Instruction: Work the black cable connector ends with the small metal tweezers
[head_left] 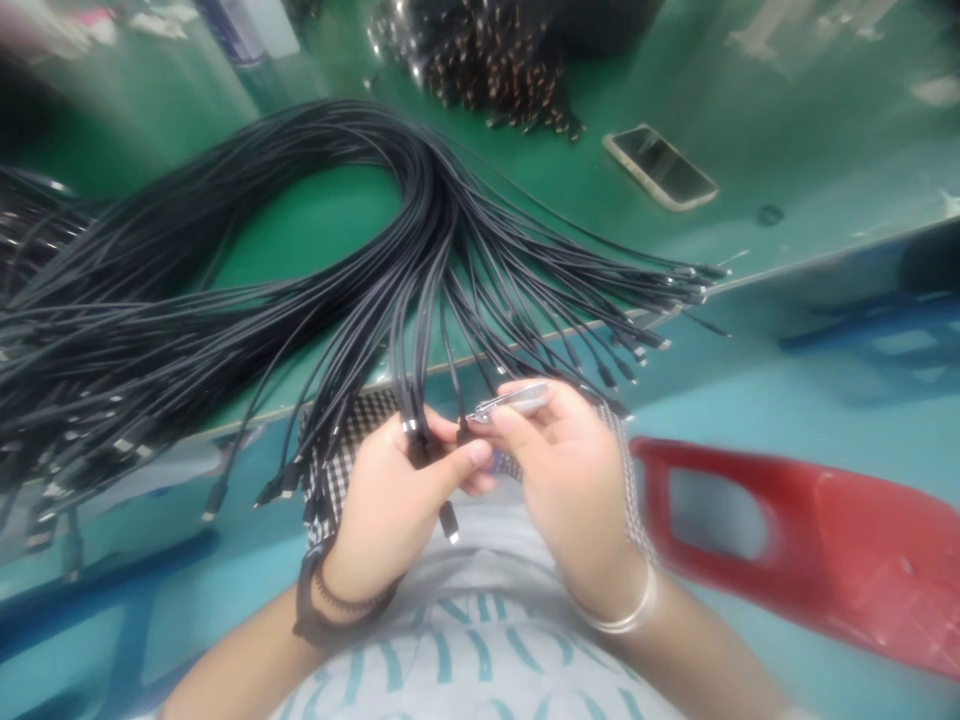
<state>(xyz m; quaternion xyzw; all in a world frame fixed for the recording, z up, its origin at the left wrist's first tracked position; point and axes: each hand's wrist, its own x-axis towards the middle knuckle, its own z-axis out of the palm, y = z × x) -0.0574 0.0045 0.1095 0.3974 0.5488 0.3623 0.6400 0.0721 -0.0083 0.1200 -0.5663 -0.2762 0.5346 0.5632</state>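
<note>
My left hand (401, 490) is closed around the ends of a few black cables (417, 385). One plug (448, 522) sticks out below its fingers. Between thumb and fingers of my right hand (574, 480) is a silver nail clipper (512, 402). Its tip lies at the neck of one cable plug (464, 432), which my left fingertips steady. A large looped bundle of black cables (420, 190) lies on the green table, its plug ends fanned out over the front edge. My fingers partly hide the held plugs.
A phone (660, 166) lies on the green table (757, 150) at the right. Behind the bundle is a heap of small copper-tipped parts (510, 75). A red plastic stool or chair (832, 540) stands to my right. A checked cloth (367, 420) lies under the cables.
</note>
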